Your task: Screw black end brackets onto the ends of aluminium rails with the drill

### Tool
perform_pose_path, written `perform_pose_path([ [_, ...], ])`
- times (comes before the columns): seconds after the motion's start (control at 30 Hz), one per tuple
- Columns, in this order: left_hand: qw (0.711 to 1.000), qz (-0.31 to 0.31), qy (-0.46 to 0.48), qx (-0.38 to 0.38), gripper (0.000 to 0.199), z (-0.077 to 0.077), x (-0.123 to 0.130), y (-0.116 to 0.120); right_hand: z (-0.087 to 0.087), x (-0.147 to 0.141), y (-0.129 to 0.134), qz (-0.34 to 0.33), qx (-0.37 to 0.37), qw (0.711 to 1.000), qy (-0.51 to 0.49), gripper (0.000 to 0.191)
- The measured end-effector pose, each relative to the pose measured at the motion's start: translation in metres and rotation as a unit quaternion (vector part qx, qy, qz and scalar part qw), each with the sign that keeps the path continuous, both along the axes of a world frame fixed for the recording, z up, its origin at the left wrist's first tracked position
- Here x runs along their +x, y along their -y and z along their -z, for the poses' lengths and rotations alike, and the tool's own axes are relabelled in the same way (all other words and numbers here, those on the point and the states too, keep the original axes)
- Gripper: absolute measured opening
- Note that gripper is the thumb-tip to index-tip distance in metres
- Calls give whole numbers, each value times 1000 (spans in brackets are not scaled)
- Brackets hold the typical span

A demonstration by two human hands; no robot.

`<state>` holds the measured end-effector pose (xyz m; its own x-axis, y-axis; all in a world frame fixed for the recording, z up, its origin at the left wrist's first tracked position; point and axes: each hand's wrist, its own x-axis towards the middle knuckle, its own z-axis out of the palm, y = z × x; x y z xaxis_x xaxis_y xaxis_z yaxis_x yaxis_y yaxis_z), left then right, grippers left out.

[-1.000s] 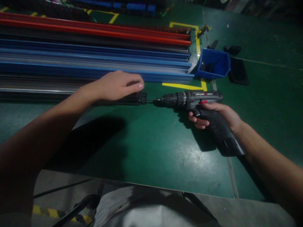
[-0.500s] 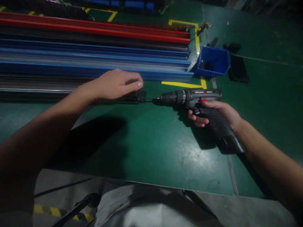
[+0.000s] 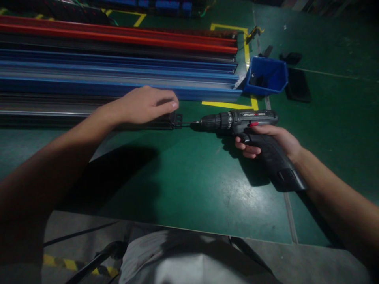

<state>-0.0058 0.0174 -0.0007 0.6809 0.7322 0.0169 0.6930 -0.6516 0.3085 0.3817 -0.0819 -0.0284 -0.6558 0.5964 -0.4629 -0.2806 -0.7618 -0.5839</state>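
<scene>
My right hand (image 3: 266, 142) is wrapped round the grip of a black cordless drill (image 3: 254, 122), which lies level and points left. Its long thin bit (image 3: 189, 123) reaches the black end piece (image 3: 178, 121) on a long black rail (image 3: 160, 124). Over the end of that rail rests my left hand (image 3: 148, 104), fingers curled over its far side and thumb along the top. Those fingertips are hidden behind the hand. Whether the bit sits on a screw is too small to tell.
Blue rails (image 3: 189, 92) and a red rail (image 3: 177, 41) lie parallel beyond the black one. At their right ends stands a blue bin (image 3: 266, 77) with small dark parts inside. A flat black object (image 3: 298, 85) lies beside it on the green table (image 3: 195, 177).
</scene>
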Motion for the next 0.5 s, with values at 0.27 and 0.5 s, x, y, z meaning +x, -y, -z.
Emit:
perform_pose_path([
  [0.27,1000,-6,8,-4,53,0,0,0,1,0,0,-2,1,1000,-8,32],
  [0.5,1000,2,-6,8,54,1,0,-1,1,1,0,-4,7,1000,-7,31],
])
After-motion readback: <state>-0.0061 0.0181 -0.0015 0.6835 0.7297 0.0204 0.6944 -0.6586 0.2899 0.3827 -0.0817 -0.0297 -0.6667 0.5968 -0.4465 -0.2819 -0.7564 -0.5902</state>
